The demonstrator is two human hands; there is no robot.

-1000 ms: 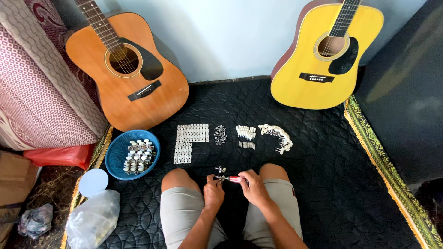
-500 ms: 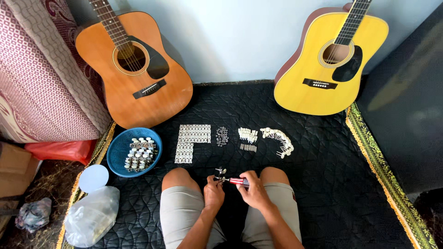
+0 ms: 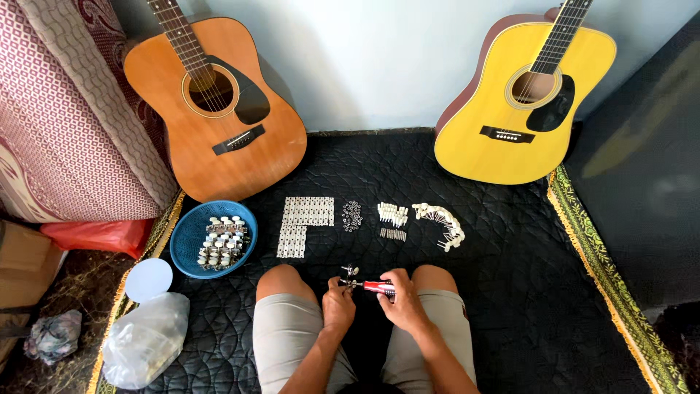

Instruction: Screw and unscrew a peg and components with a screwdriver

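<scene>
- Black quilted mat: covers the floor; a green and gold patterned border runs along its 3 o'clock edge. The person sits on it at 6 o'clock, knees apart.
- Patterned red and white cushion: stands at 9 to 10 o'clock, beside the mat.
- Orange-brown acoustic guitar: leans against the pale wall at 11 o'clock, body resting on the mat.
- Yellow acoustic guitar: leans against the same wall at 1 o'clock, well apart from the first.
- Clear plastic bag: lies at 8 o'clock, at the mat edge, just below a round white lid.
- Blue round bowl: sits at 9 o'clock, near the left knee; it holds a heap of metal tuning machines with cream knobs.
- Parts row at centre, 12 o'clock of the hands, left to right: L-shaped block of small silver plates, cluster of small dark rings, group of cream pegs, curved heap of white pins.
- Right hand: closed around a red-handled screwdriver, tip pointing toward 9 o'clock.
- Left hand: fingers pinched on a small metal tuning machine, held between the knees, touching the screwdriver tip.
</scene>
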